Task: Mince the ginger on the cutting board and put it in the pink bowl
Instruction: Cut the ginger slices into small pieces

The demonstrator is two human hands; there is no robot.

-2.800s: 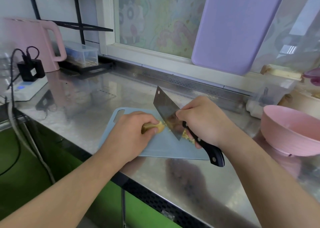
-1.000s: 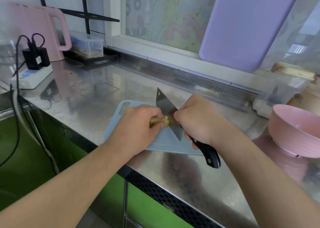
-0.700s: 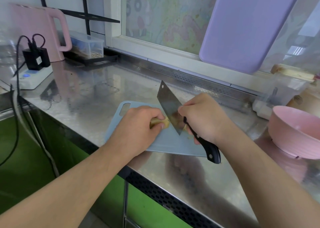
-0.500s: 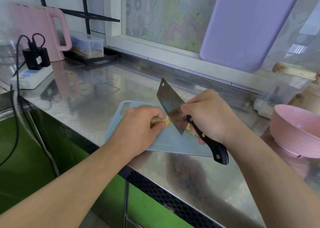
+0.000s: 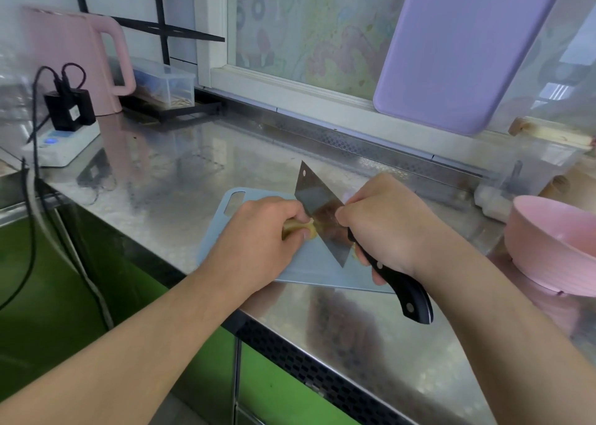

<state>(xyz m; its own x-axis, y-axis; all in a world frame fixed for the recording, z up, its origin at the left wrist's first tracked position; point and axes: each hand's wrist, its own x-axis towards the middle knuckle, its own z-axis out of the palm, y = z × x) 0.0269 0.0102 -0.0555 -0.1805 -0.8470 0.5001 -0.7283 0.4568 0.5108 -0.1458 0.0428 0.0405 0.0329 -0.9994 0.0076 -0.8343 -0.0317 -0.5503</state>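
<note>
A pale blue cutting board (image 5: 306,268) lies near the front edge of the steel counter (image 5: 180,173). My left hand (image 5: 258,241) grips a yellowish piece of ginger (image 5: 298,226) on the board; most of it is hidden under my fingers. My right hand (image 5: 390,224) grips the black handle of a cleaver (image 5: 317,208), whose blade stands edge-down on the board right against the ginger's cut end. Cut ginger bits are mostly hidden behind the blade. The pink bowl (image 5: 554,244) stands at the right on the counter.
A pink kettle (image 5: 77,57) and a power strip (image 5: 61,141) with plugs stand at the back left, beside a clear box (image 5: 164,83). A lilac board (image 5: 461,47) leans on the window. Clear containers (image 5: 535,170) sit behind the bowl.
The cleaver, lifted half a second ago, has come down onto the board against the ginger. My left hand has stayed put on the ginger.
</note>
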